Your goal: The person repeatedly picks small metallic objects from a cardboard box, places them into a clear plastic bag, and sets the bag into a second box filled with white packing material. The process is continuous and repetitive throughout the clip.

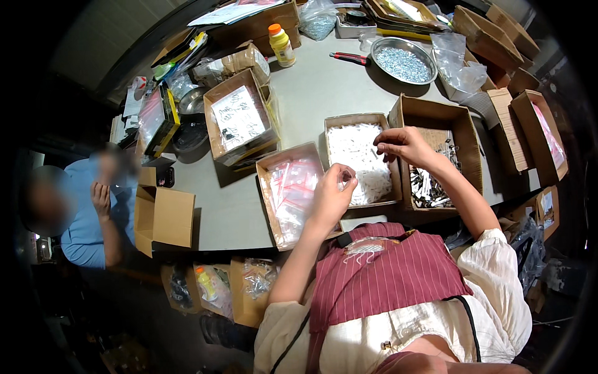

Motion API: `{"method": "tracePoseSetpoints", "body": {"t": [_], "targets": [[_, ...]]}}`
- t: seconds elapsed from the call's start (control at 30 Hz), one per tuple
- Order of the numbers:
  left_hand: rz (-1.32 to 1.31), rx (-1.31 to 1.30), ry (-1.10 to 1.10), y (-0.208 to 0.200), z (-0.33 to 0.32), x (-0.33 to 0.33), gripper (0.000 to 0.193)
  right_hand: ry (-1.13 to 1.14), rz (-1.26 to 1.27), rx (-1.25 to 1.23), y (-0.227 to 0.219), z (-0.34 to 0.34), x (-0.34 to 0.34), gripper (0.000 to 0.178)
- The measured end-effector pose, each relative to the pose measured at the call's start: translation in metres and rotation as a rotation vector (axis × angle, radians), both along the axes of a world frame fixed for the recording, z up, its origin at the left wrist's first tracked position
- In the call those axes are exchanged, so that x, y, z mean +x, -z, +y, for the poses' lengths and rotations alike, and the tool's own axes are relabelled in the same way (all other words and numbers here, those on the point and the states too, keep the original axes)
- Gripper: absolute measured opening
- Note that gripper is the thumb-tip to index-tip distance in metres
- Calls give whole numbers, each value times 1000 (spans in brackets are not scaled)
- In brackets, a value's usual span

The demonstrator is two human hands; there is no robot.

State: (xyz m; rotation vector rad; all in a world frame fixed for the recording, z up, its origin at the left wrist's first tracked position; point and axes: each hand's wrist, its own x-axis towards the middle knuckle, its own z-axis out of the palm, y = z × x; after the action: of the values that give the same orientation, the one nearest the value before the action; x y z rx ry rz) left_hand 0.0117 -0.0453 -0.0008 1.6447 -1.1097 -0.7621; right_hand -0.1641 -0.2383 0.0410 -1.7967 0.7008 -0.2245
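My left hand [332, 194] is curled, thumb and fingers close together, above the edge between two cardboard boxes. A small thing seems to be in its grip, too small to name. Under it, the box on the left [263, 181] holds small clear zip bags [291, 181] with red strips. Over the right rim of the middle box [327, 132], full of small white plastic pieces [358, 149], my right hand [403, 146] has its fingertips pinched; what they hold cannot be made out. To the right, a deeper box [436, 112] contains black and white parts [430, 187].
A steel bowl of small shiny metal parts [403, 61], a red and black utility knife [350, 58] and a yellow bottle [281, 45] stand farther back. Another box [240, 118] bears a white sheet. At left, a person in blue [87, 218] sits beside an open carton [173, 215].
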Motion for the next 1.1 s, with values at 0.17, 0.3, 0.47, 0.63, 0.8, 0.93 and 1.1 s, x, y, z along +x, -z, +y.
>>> {"method": "tracePoseSetpoints", "body": {"t": [0.17,0.3,0.47,0.63,0.8,0.93,1.1], "targets": [[7,-6,51,6,-12,-8,17,-60,-180,-736,-20,15,-3,20],[360,-67,191,1,-20,-21,25,-134,-458,-592,-39,40,2,18],[645,-119,163,-12,-24,-39,29,-258,-510,-532,-34,40,3,16],[454,-140,156,-11,-22,-32,20,217,-418,-315,-12,-32,-40,22],[450,-112,141,-7,-25,-37,18,-39,434,-808,61,-87,-105,20],[419,-41,143,-10,-25,-40,19,-100,540,-734,69,-83,-117,33],[424,11,191,-2,-33,-45,22,-201,732,-711,64,-58,-100,55]]}}
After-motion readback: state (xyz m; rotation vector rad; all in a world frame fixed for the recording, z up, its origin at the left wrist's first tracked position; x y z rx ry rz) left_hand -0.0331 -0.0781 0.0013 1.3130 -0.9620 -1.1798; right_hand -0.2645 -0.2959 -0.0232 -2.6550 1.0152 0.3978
